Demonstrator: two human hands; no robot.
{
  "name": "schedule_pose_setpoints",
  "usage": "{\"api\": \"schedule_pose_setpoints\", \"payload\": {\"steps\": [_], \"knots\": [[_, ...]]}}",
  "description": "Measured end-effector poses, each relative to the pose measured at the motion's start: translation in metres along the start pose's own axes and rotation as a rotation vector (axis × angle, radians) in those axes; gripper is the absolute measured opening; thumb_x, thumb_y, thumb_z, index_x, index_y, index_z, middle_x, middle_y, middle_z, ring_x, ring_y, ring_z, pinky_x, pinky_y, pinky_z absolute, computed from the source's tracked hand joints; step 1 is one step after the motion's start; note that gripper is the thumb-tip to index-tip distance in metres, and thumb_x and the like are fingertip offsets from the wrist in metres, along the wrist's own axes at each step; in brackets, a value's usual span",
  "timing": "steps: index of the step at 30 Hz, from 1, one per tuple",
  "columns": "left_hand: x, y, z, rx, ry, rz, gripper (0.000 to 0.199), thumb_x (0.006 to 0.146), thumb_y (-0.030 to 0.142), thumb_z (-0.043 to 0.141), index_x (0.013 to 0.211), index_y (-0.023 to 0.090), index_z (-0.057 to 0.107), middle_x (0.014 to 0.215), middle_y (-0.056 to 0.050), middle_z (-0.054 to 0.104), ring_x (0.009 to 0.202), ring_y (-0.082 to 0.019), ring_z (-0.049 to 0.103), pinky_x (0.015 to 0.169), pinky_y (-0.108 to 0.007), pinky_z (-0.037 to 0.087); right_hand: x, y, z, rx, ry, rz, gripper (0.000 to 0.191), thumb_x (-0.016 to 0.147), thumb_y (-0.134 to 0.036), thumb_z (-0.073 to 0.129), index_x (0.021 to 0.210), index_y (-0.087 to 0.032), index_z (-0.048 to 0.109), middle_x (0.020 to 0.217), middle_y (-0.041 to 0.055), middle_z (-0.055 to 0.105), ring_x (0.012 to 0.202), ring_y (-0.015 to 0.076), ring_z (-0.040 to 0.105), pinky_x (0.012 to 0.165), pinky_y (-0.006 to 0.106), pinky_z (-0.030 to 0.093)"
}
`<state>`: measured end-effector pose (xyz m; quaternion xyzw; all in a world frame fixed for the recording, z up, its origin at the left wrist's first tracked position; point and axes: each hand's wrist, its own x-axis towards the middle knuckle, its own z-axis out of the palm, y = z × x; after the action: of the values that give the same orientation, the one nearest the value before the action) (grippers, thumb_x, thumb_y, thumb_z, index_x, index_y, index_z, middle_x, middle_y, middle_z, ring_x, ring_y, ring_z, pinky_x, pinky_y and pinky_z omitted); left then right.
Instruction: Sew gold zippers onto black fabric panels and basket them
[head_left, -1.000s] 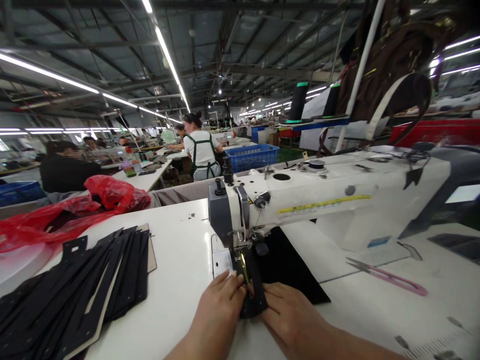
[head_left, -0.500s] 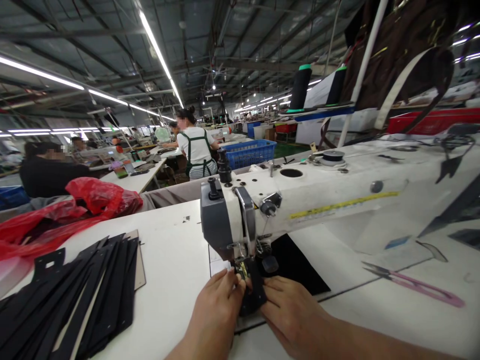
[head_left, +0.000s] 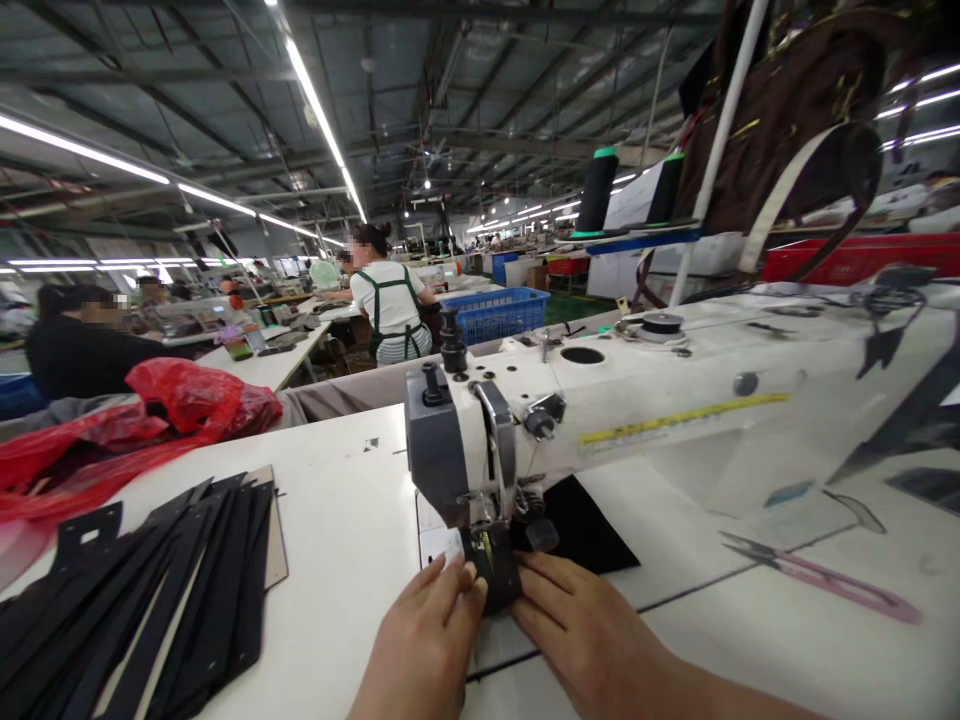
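Note:
A small black piece [head_left: 499,588] with a gold zipper strip lies under the presser foot of the white sewing machine [head_left: 645,410]. My left hand [head_left: 435,625] has its fingers bent together at the piece's left edge, beside a small white item [head_left: 442,543]. On the right edge rests my right hand [head_left: 577,620], fingers together and pressed against the black piece. Behind the foot a larger black panel [head_left: 589,525] lies flat on the white table [head_left: 337,520].
Black strips [head_left: 202,580] are fanned out at the left, near a red plastic bag [head_left: 187,400]. Pink-handled snips [head_left: 847,585] lie at the right. Thread cones [head_left: 598,195] stand above the machine. Other people [head_left: 390,300] sit or stand beyond the table.
The black piece has shifted slightly inward under the presser foot, and less of the zipper strip shows. Both hands stay at its edges. The view has moved a little.

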<state>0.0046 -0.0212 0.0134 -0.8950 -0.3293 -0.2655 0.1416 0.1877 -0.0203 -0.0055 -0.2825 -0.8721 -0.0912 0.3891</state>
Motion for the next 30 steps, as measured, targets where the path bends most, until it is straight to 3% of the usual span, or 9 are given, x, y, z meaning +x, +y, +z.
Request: {"api": "schedule_pose_setpoints", "payload": {"steps": [3,10,14,23,27,30], "knots": [[-0.005,0.001,0.003,0.049,0.042,0.063,0.027,0.090,0.008,0.033,0.094,0.014,0.058,0.089,-0.009,0.065,0.088,-0.019,0.064,0.084,-0.036,0.053,-0.002,-0.002,-0.002,0.026,-0.005,0.021,0.032,0.087,-0.008,0.034,0.092,-0.011,0.066,0.092,0.0108,0.066,0.093,0.0228,0.058,0.084,0.034,0.051],[-0.005,-0.002,0.025,0.008,0.072,-0.016,0.023,0.086,0.007,0.039,0.087,0.017,0.059,0.077,-0.004,0.062,0.077,-0.017,0.063,0.088,-0.038,0.050,0.002,0.001,-0.005,0.062,-0.101,0.070,0.030,0.081,-0.004,0.037,0.086,-0.011,0.066,0.087,0.0108,0.066,0.088,0.0231,0.059,0.083,0.036,0.051],[-0.005,-0.005,0.023,-0.009,0.042,-0.030,0.021,0.085,0.008,0.040,0.087,0.018,0.059,0.076,-0.004,0.060,0.075,-0.017,0.063,0.087,-0.037,0.050,0.005,0.003,-0.006,0.066,-0.158,0.072,0.028,0.079,-0.003,0.038,0.081,-0.011,0.065,0.080,0.0100,0.064,0.081,0.0225,0.059,0.080,0.037,0.052],[-0.001,-0.007,0.010,-0.087,-0.006,-0.022,0.025,0.087,0.008,0.038,0.097,0.015,0.060,0.094,-0.009,0.065,0.085,-0.020,0.063,0.080,-0.036,0.051,0.005,0.003,-0.005,0.078,-0.161,0.108,0.028,0.080,-0.002,0.040,0.086,-0.013,0.064,0.082,0.0086,0.064,0.088,0.0236,0.059,0.078,0.037,0.051],[0.006,-0.010,-0.003,-0.256,-0.032,-0.201,0.025,0.084,0.008,0.042,0.094,0.018,0.062,0.090,-0.005,0.068,0.077,-0.019,0.062,0.071,-0.032,0.051,0.006,0.004,-0.003,0.056,-0.091,0.154,0.024,0.083,-0.005,0.044,0.096,-0.013,0.062,0.091,0.0085,0.065,0.085,0.0245,0.059,0.076,0.040,0.051],[0.015,-0.013,-0.012,-0.347,-0.117,-0.383,0.026,0.081,0.006,0.042,0.087,0.021,0.063,0.082,-0.001,0.069,0.072,-0.019,0.061,0.066,-0.030,0.049,0.008,0.007,-0.002,0.036,-0.128,0.158,0.021,0.084,-0.008,0.049,0.100,-0.012,0.061,0.097,0.0101,0.064,0.086,0.0256,0.058,0.077,0.042,0.050]]}}
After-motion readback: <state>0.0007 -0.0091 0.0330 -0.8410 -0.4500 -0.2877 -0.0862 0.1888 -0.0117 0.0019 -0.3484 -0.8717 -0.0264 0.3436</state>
